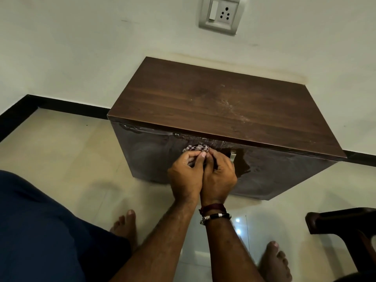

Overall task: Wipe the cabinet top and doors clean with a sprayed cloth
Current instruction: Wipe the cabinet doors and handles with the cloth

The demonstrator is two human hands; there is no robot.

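We see a low dark-brown wooden cabinet (213, 102) in the middle of the frame, set against a pale wall, its top streaked with pale smears toward the right. Just below the top's front edge, at the centre of the frame, a checked cloth (197, 148) is bunched against the upper part of the left door (150, 155). Our left hand (186, 176) and right hand (218, 176) sit side by side, touching, both grips curled narrow around the cloth, thumbs and fingertips pinching it. A metal handle (233, 156) shows just right of the right hand, on the right door (280, 174), which carries wet patches. The right wrist wears bracelets (214, 212). Bare feet stand on the glossy tiled floor (67, 159) at the bottom; a wall socket (220, 14) sits at upper centre
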